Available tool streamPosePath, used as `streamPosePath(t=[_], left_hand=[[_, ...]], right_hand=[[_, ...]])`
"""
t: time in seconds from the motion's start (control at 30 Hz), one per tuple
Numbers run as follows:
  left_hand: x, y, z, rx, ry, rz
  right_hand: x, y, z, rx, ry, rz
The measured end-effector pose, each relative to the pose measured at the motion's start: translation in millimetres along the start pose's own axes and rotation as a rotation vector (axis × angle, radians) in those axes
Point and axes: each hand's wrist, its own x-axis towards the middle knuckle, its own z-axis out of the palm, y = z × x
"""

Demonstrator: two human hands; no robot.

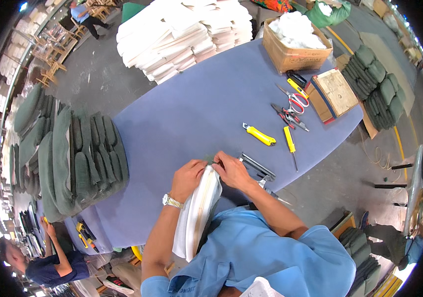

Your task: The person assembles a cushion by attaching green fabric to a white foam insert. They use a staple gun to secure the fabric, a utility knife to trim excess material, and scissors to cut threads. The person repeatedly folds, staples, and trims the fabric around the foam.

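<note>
A long padded piece (pixel 195 218) with a white face and a tan strip along it stands on edge against my body, its far end on the blue-covered table. At that far end, a bit of dark green fabric (pixel 210 159) shows between my fingers. My left hand (pixel 190 177), with a watch on its wrist, is closed on the fabric edge from the left. From the right, my right hand (pixel 231 171) pinches the same end. Just beyond my right hand lies a dark metal pneumatic stapler (pixel 257 167), partly hidden by my forearm.
On the table (pixel 186 109) lie a yellow utility knife (pixel 259 135), a screwdriver (pixel 290 141), scissors (pixel 298 102) and pliers (pixel 285 116). A wooden-topped box (pixel 334 91) and a carton of white stuffing (pixel 295 57) stand behind. Green cushions (pixel 85 158) are stacked left; a co-worker (pixel 55 262) is lower left.
</note>
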Motion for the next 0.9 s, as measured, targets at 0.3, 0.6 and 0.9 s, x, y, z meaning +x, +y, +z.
streamPosePath(t=[0.3,0.6,0.9], left_hand=[[30,-16,3,0.256,-0.022,0.328],[18,-14,0,0.260,0.070,0.441],[31,-23,-12,0.429,0.030,0.644]], right_hand=[[12,2,-2,-0.065,-0.009,-0.031],[11,-2,0,-0.056,-0.014,-0.036],[11,-2,5,-0.105,-0.012,-0.031]])
